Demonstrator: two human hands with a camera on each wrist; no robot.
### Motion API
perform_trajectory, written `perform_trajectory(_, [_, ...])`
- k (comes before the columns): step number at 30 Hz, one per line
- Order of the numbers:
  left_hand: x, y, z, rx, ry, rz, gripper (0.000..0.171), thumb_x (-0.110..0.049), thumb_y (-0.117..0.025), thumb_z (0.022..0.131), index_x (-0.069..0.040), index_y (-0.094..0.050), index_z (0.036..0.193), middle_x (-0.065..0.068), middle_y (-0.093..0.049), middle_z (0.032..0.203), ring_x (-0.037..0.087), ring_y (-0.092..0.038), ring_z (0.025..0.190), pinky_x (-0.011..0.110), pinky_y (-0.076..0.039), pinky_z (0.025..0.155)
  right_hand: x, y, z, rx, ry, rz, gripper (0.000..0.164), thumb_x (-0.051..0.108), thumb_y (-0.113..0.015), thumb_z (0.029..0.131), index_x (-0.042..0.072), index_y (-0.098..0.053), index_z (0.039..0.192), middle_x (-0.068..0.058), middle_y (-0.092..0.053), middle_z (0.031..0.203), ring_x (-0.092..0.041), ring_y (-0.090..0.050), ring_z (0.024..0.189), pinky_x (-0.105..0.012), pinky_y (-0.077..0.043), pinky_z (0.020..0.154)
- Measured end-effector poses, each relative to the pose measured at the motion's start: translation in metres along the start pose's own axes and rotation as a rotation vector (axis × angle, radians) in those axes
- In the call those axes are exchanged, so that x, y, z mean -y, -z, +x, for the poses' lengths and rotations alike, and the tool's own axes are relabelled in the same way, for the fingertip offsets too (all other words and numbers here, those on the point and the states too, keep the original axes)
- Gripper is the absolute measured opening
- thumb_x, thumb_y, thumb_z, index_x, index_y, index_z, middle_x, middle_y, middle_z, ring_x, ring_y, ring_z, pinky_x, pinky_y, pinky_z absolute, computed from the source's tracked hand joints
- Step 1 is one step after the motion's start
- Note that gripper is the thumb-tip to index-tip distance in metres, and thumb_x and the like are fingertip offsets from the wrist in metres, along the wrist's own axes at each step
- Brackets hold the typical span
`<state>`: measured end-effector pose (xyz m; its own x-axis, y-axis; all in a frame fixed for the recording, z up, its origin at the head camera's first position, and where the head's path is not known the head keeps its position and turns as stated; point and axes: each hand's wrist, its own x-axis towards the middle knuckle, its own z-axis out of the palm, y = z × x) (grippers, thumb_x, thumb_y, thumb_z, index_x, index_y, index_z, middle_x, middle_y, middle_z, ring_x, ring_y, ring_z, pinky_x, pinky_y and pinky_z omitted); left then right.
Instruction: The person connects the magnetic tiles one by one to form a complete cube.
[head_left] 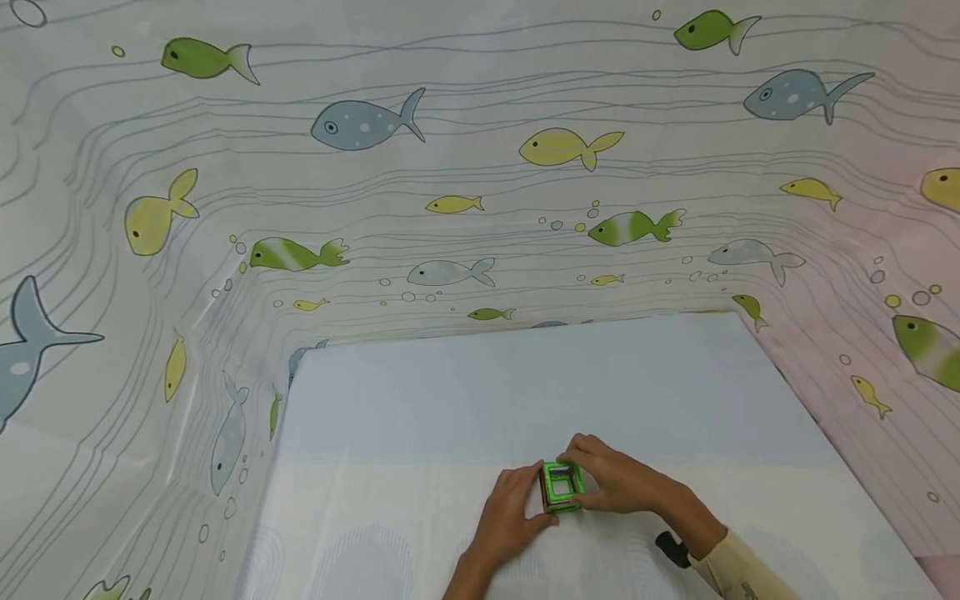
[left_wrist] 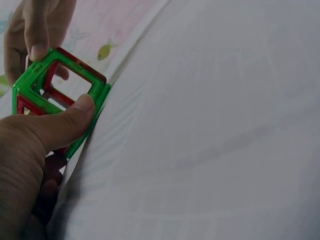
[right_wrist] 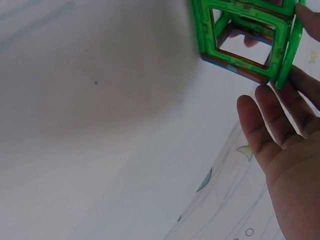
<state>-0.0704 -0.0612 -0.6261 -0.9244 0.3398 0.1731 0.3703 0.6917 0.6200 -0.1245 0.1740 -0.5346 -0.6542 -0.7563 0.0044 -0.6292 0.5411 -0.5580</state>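
A small cube of green and red magnetic tile frames (head_left: 549,485) stands on the white table, its square openings showing through. On its left side my left hand (head_left: 506,518) grips it; in the left wrist view the thumb (left_wrist: 75,119) lies across a green frame, and the other fingers are mostly hidden behind. My right hand (head_left: 618,481) holds the opposite side between thumb and fingers. Seen from the right wrist, several fingers (right_wrist: 274,117) stretch beside the cube's lower corner (right_wrist: 270,80), with the thumb at its edge.
The white tabletop (head_left: 480,400) spreads out behind and around the hands. Fish-printed sheeting (head_left: 480,242) surrounds the table at the back and sides. A black device (head_left: 672,550) sits at the right wrist, by a beige sleeve (head_left: 738,571).
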Motion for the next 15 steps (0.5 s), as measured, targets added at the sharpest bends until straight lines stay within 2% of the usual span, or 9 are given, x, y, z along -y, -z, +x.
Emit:
perform_trajectory(8, [-0.0001, -0.0013, 0.0001, 0.004, 0.009, 0.004, 0.087, -0.048, -0.081, 0.077, -0.018, -0.043, 0.150, -0.008, -0.056, 0.142, 0.011, -0.051, 0.125, 0.031, -0.047, 0.106, -0.0011, 0.0025, -0.0003, 0.011, 0.011, -0.011, 0.056, 0.029, -0.079, 0.086, 0.009, -0.058, 0.134, 0.001, -0.052, 0.118, -0.012, -0.051, 0.105, -0.022, -0.050, 0.084])
perform_trajectory(15, [0.0006, -0.0015, 0.0011, 0.003, 0.009, -0.002, 0.087, -0.049, -0.081, 0.077, -0.019, -0.043, 0.149, -0.008, -0.057, 0.142, 0.011, -0.052, 0.125, 0.031, -0.048, 0.106, -0.0004, 0.0034, -0.0002, 0.027, -0.015, 0.005, 0.058, 0.030, -0.080, 0.085, 0.010, -0.058, 0.134, 0.002, -0.052, 0.120, -0.011, -0.052, 0.108, -0.024, -0.052, 0.086])
